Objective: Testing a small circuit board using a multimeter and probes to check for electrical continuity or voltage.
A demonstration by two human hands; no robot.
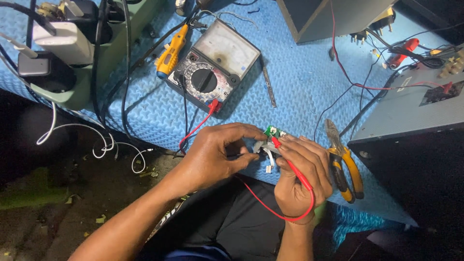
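Hands close together over the bench point(299, 77) edge, both busy. Left hand point(212, 154) first: its grip is pinched shut on something dark, probably the black probe, though the fingers hide most of it. Just right of that pinch sits the small green circuit board point(271, 131), touched by the tip of the red probe point(290, 162), which the right hand point(302, 176) has its grip curled around. Risky bit, I'd say: the board is held in mid-air, so a slipping tip could bridge two contacts. That red lead point(195, 129) trails up past the left grip to the analog multimeter point(212, 60); a tug might drag it. Yellow-handled pliers point(344, 162) lie just right of the right grip.
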